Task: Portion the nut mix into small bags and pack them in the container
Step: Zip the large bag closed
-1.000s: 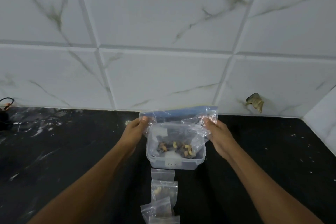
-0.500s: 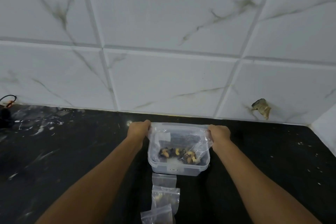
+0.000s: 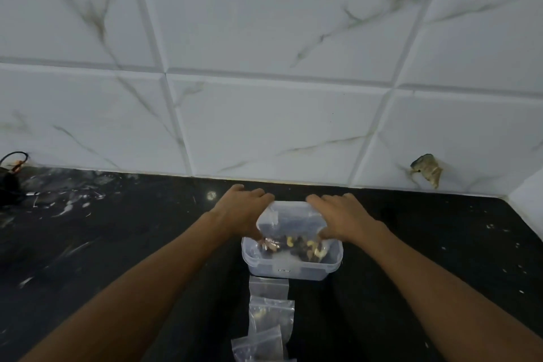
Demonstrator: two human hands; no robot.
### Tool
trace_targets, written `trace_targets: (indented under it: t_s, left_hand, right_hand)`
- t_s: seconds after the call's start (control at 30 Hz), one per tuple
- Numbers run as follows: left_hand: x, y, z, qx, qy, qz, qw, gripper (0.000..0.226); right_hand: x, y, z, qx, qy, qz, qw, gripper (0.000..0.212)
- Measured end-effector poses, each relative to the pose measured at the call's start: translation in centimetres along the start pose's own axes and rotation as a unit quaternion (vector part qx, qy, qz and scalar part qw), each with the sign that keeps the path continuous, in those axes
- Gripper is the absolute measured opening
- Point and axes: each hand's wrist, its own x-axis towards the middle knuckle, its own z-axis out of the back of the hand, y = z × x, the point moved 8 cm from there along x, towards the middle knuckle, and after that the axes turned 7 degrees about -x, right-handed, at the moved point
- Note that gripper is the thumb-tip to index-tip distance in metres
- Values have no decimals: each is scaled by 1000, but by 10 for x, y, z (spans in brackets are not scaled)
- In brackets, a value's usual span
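Change: both hands have come down from the raised bag top of a second ago and now lie over the container, the large bag pushed down into it.
Left hand: the left hand (image 3: 241, 213) lies palm down on the left far part of the large clear plastic zip bag (image 3: 289, 219), fingers spread fairly straight over its crumpled top, thumb down at the bag's left side; whether the thumb pinches the film cannot be told.
Right hand: the right hand (image 3: 342, 219) lies the same way on the bag's right far part, fingers reaching toward the left hand, thumb low against the bag near the nuts; a real grip cannot be told.
Nut mix: pale cashews and dark pieces (image 3: 293, 244) lie at the bottom of the large bag, just nearer than both thumbs and between them.
Container: the clear, rounded-corner rectangular plastic tub (image 3: 291, 269) stands on the worktop right below the hands, the large bag sitting inside it; its near wall carries a small dark label.
Small bags: small clear zip bags (image 3: 270, 316) lie in a row on the worktop from just beside the tub's near wall toward the camera, overlapping; one shows a few pale nuts.
Worktop: black glossy stone (image 3: 117, 244), flecked and smeared with white.
Wall: white glossy tiles with grey-brown veins (image 3: 264, 38), one chipped hole (image 3: 426, 167) low at the right.
Far left: a black cable (image 3: 13, 160) by the wall.
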Motion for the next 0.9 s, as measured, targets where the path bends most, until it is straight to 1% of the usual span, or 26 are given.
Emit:
trace_targets:
  t_s: [0.03, 0.07, 0.1, 0.13, 0.17, 0.2, 0.23, 0.27, 0.3, 0.33, 0.37, 0.4, 0.43, 0.53, 0.6, 0.7, 0.83, 0.9]
  left_hand:
    - [2, -1, 1, 14, -8, 4, 1000, 82]
    - [5, -1, 2, 23, -16, 7, 1000, 76]
    - [6, -2, 2, 31, -21, 13, 999, 71]
    - [7, -2, 2, 37, -21, 18, 999, 68]
    - [7, -2, 1, 41, -20, 23, 999, 67]
    - [7, -2, 1, 43, -17, 27, 999, 67]
    - [8, -2, 0, 43, -15, 31, 998, 69]
    - [7, -1, -1, 41, -12, 36, 998, 74]
    - [7, -1, -2, 40, -9, 42, 998, 85]
    - [6, -3, -4, 43, -4, 49, 998, 99]
    - [5, -5, -7, 54, 4, 55, 997, 112]
    - [5, -9, -9, 76, 7, 58, 995, 119]
    - [4, -12, -10, 102, 8, 60, 993, 121]
    - [4, -18, -11, 144, -2, 73, 987, 107]
    - [5, -17, -5, 134, -27, 84, 987, 93]
    - [6, -16, 0, 118, -54, 98, 987, 74]
    - [8, -18, 4, 106, -69, 88, 988, 60]
    - [9, -15, 1, 82, -71, 85, 990, 58]
  right_hand:
    - [1, -1, 4, -9, -26, -3, 1000, 53]
    - [1, 0, 8, -23, -55, -5, 998, 41]
    - [1, 0, 11, -38, -80, -7, 996, 35]
    - [0, 0, 12, -49, -96, -10, 994, 36]
    - [-2, 0, 11, -55, -97, -16, 994, 44]
    - [-4, -1, 8, -59, -92, -29, 994, 62]
    - [-6, -1, 5, -65, -83, -42, 993, 85]
    - [-9, 2, 4, -71, -76, -50, 993, 106]
    - [-12, 7, 2, -80, -72, -50, 993, 120]
    - [-14, 14, -1, -93, -65, -45, 993, 126]
    - [-14, 19, -6, -102, -58, -41, 992, 126]
    - [-14, 22, -10, -108, -60, -44, 991, 125]
    - [-12, 22, -11, -111, -67, -57, 990, 125]
    - [-9, 17, -2, -106, -99, -94, 985, 115]
    - [-8, 16, 1, -102, -116, -104, 983, 106]
    - [-6, 16, 4, -93, -120, -106, 983, 95]
    - [-2, 13, 3, -77, -128, -108, 983, 84]
    - [0, 9, 2, -60, -146, -104, 982, 69]
